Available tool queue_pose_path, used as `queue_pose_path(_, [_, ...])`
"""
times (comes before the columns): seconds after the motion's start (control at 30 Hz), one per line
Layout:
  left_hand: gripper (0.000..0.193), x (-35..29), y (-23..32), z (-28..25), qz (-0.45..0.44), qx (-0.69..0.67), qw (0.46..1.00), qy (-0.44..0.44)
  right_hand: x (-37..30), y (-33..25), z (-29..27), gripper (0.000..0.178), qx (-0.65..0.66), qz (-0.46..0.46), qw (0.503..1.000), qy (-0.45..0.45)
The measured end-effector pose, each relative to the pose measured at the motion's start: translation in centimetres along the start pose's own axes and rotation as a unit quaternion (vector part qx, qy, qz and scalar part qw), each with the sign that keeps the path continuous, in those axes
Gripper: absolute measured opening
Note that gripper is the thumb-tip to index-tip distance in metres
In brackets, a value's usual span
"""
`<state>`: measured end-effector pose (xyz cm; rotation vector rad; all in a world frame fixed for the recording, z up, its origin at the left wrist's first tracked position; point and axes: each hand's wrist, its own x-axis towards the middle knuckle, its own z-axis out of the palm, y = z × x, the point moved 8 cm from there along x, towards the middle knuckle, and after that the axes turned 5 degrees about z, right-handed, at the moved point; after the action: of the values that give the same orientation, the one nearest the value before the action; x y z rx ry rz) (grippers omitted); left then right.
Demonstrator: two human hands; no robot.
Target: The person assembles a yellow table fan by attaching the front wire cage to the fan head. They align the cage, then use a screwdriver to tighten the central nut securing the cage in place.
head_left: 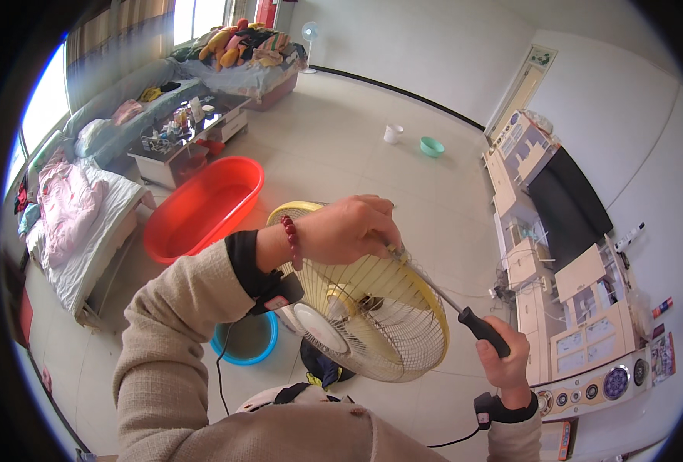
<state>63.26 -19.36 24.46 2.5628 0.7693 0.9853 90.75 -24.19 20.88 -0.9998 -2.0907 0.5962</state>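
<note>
A fan head (364, 308) with a yellow-rimmed wire guard is tilted in front of me, its blades showing through the mesh and a pale round hub facing down-left. My left hand (349, 231), wearing a red bead bracelet, reaches over the guard with its fingers pinched at the upper rim. What small part lies under those fingertips is hidden. In my right hand (507, 354) is a screwdriver (484, 331), gripped by its black handle. Its metal shaft runs up-left along the rim, and the tip meets the guard beside my left fingertips.
Behind the fan lies a big red tub (203, 208); a blue basin (245, 339) of water stands below it. A coffee table (164, 162) and cloth-covered sofas are at left. A TV cabinet (530, 262) lines the right wall. A green basin (431, 146) and white bucket (393, 134) sit farther off.
</note>
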Motion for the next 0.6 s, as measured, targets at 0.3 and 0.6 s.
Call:
queue_pose_path(0.3, [0.02,0.3,-0.2,0.4,0.016,0.019,1.0,0.008,-0.3,1.4,0.0,0.034,0.063,0.082,0.994,0.027])
queue_pose_path(0.6, [0.032,0.3,1.2,0.3,-0.003,0.003,0.999,0.048,-0.7,1.3,0.5,0.034,0.048,0.068,0.996,0.029])
